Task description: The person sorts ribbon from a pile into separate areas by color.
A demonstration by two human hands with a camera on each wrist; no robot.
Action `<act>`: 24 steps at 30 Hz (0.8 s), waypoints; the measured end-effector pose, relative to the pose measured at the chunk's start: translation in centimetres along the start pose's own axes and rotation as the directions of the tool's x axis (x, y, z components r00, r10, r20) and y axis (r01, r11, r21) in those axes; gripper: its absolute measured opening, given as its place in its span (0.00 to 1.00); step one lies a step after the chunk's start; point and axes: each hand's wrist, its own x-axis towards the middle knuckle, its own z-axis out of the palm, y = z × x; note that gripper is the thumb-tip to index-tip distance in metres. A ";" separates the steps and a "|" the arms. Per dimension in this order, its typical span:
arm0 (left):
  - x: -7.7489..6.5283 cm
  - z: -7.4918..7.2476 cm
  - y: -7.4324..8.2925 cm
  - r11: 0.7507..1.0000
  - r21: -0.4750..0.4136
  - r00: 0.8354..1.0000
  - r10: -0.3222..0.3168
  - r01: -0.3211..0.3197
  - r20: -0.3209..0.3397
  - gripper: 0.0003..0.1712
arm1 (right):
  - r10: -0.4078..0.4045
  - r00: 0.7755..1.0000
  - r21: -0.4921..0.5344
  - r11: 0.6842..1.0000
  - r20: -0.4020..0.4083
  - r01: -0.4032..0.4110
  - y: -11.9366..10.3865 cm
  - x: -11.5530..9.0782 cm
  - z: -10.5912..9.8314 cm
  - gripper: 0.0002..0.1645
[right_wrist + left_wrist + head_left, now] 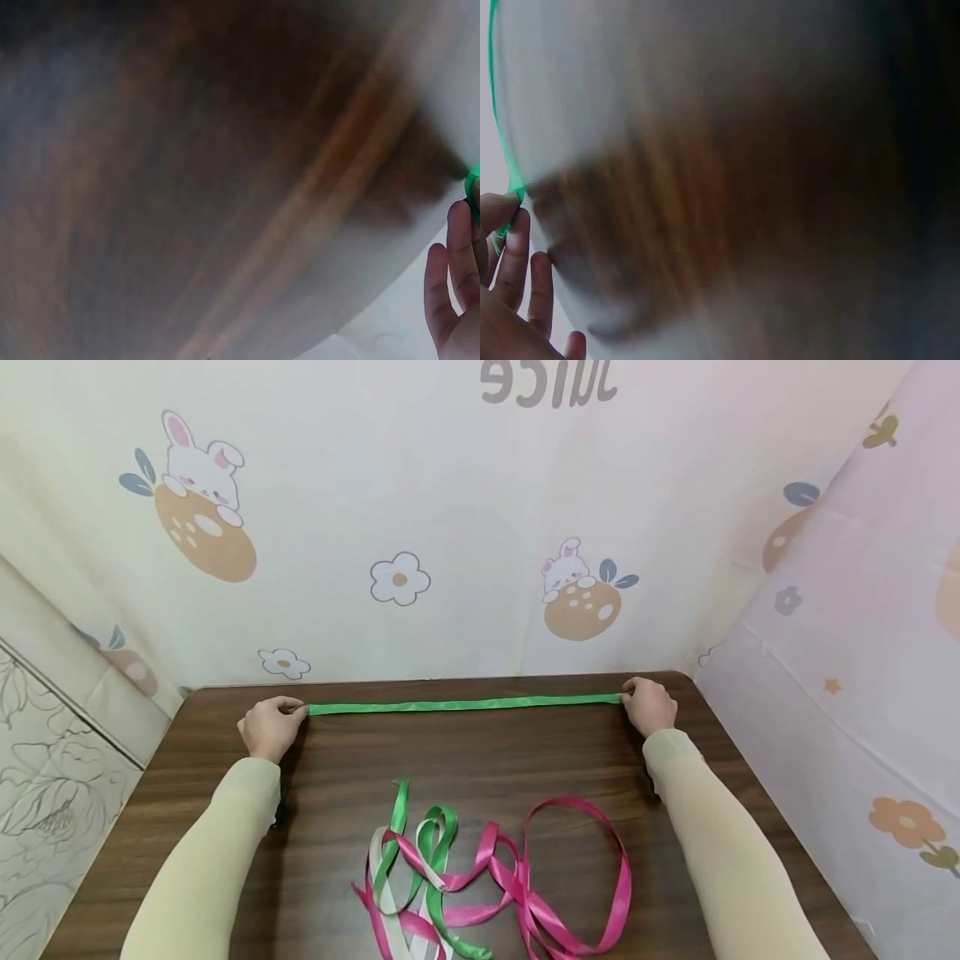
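A green ribbon (465, 704) runs straight and taut across the far part of the brown table, close to its back edge. At its left end my left hand (272, 727) pinches it between thumb and fingertips; the left wrist view shows the green end (514, 180) between thumb and index finger, other fingers spread. My right hand (648, 706) pinches the opposite end, a bit of green (471, 180) showing at the right wrist view's edge. Nearer the front lies a loose heap of ribbons: a looped pink ribbon (624, 893), another green ribbon (400, 810) and a white ribbon (378, 881).
The wood-grain table (337, 777) fills the lower view. A patterned curtain (465, 510) with rabbits and flowers hangs right behind its back edge, and another printed cloth (847, 710) borders the right side. At left stands a flower-line panel (52, 802).
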 end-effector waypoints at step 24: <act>0.3 -0.1 0.0 0.992 0.063 0.994 -0.107 0.105 0.038 0.31 | 0.112 0.991 0.016 0.993 0.069 -0.113 0.7 -0.2 -0.5 0.32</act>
